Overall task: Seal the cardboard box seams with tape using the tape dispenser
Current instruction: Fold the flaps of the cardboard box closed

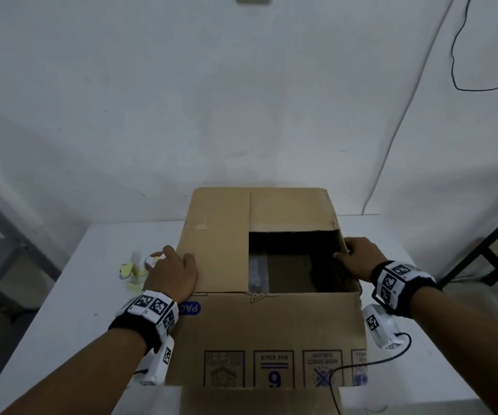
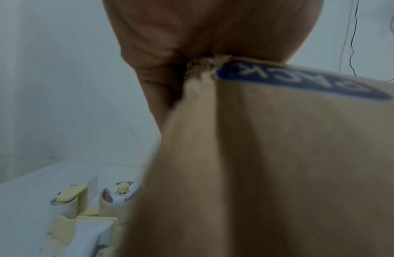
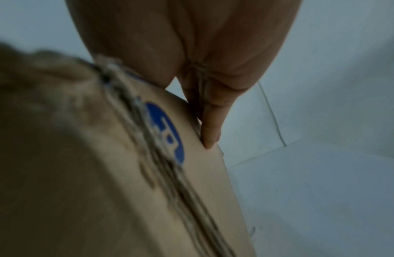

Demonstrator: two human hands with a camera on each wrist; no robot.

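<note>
A brown cardboard box (image 1: 220, 250) stands in the middle of the white table (image 1: 62, 310). Its left and far flaps are folded down, and the right part is still open to the dark inside. My left hand (image 1: 172, 274) lies over the box's left top edge, thumb on the left flap, pressing it down. My right hand (image 1: 358, 256) grips the box's right flap, thumb inside and fingers (image 3: 211, 132) along its outer face. The yellow and white tape dispenser (image 1: 130, 269) lies on the table just left of the box (image 2: 279, 156), partly hidden behind my left hand.
The box's near flap hangs toward me over the table's front edge. A black wrist-camera cable (image 1: 361, 366) crosses it. A white wall stands close behind the table. A grey metal frame (image 1: 8, 235) is at the left and a black frame (image 1: 493, 235) at the right.
</note>
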